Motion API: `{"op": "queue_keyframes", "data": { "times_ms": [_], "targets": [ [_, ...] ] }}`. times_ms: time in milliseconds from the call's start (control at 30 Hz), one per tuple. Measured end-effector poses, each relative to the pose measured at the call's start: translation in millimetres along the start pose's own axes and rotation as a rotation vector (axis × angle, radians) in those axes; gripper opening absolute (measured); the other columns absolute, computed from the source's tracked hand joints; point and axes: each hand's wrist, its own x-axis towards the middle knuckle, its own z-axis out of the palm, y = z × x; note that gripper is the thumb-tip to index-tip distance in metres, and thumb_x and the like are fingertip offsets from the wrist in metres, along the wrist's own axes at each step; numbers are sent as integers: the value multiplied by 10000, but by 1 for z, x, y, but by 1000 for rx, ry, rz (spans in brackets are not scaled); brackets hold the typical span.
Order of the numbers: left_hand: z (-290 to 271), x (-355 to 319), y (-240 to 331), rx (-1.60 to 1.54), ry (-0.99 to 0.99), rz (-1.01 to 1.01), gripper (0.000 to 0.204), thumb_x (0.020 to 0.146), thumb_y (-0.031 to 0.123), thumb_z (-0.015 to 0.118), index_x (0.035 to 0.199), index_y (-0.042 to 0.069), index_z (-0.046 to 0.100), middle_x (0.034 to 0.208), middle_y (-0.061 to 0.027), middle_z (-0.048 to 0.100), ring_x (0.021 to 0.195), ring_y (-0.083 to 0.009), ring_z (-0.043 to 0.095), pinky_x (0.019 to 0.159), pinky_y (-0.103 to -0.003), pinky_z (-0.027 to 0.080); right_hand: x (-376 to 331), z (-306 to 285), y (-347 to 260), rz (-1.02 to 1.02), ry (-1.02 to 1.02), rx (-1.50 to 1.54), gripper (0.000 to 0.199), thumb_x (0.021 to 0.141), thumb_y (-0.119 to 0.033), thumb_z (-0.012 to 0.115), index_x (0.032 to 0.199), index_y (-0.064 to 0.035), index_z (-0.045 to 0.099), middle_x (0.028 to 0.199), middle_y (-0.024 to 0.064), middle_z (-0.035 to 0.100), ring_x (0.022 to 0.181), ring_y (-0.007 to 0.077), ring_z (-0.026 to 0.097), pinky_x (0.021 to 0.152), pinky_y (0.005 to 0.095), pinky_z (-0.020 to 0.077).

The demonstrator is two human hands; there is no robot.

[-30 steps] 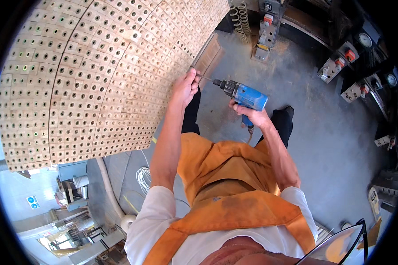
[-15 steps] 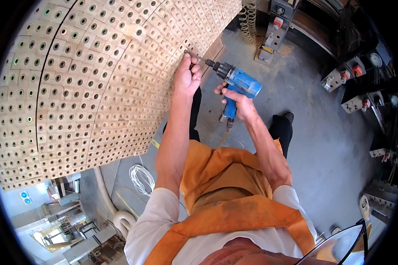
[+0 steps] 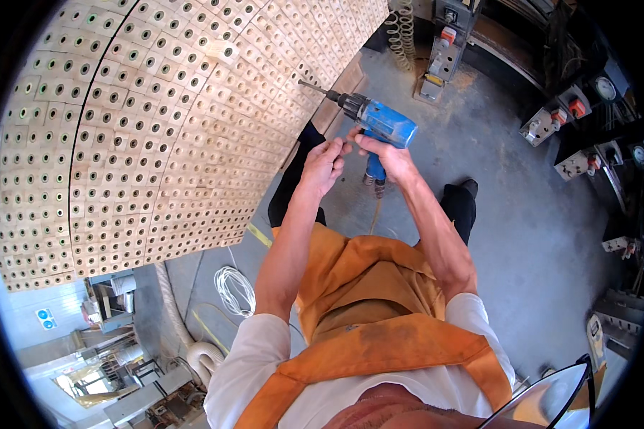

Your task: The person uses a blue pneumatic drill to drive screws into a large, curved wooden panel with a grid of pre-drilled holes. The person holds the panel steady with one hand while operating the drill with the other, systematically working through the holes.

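My right hand [image 3: 392,159] grips the handle of a blue air-powered impact driver [image 3: 388,123], whose hose comes out at the bottom of the handle. A long dark bit [image 3: 313,87] sticks out of its black nose toward a stack of pale wooden blocks [image 3: 215,143]. Round holes run in rows across the blocks; many have dark metal inserts and others are bare wood. Close beside the driver's handle, my left hand [image 3: 325,166] is closed with thumb and fingertips pinched. Whatever it may hold is too small to make out.
White cable [image 3: 234,289] lies coiled on the grey floor below the blocks, near a pale ribbed hose [image 3: 202,357]. Machinery with red switches [image 3: 577,107] lines the right side. A coiled air line [image 3: 401,32] hangs at the top.
My left hand has left the bit's tip and come down and right, next to my right hand. The driver has shifted slightly left, its bit now in plain view.
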Motion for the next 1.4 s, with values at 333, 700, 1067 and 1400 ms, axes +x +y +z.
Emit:
{"op": "queue_keyframes", "data": {
  "times_ms": [333, 700, 1067, 1400],
  "targets": [
    [-15, 24, 55, -294, -62, 223, 243, 991, 265, 513, 1094, 48, 548, 808, 4, 544, 553, -35, 417, 411, -164, 319, -40, -39, 2, 112, -61, 95, 289, 825, -107, 702, 1093, -38, 620, 1021, 78, 677, 991, 212, 646, 732, 298, 496],
    [0, 53, 63, -173, 37, 242, 251, 1003, 300, 483, 1042, 63, 552, 791, 6, 506, 568, -54, 412, 426, -177, 315, -27, -23, 26, 55, 35, 122, 303, 831, -135, 696, 1109, -62, 601, 1042, 71, 668, 987, 200, 642, 723, 296, 487],
    [-32, 38, 10, -126, -173, -62, 169, 955, 84, 446, 1053, -18, 537, 870, -25, 545, 593, -60, 440, 423, -169, 305, -1, 1, 15, 26, 22, 96, 160, 844, -102, 649, 997, -55, 641, 951, 43, 673, 923, 156, 628, 735, 309, 484],
    [-24, -12, -23, -182, 96, -121, 256, 1003, 302, 485, 1036, 55, 545, 782, 25, 523, 493, -40, 372, 397, -176, 290, 2, -5, 18, 20, 11, 108, 265, 835, -120, 675, 1085, -54, 616, 1014, 66, 677, 978, 179, 640, 752, 304, 484]
  ]
}}
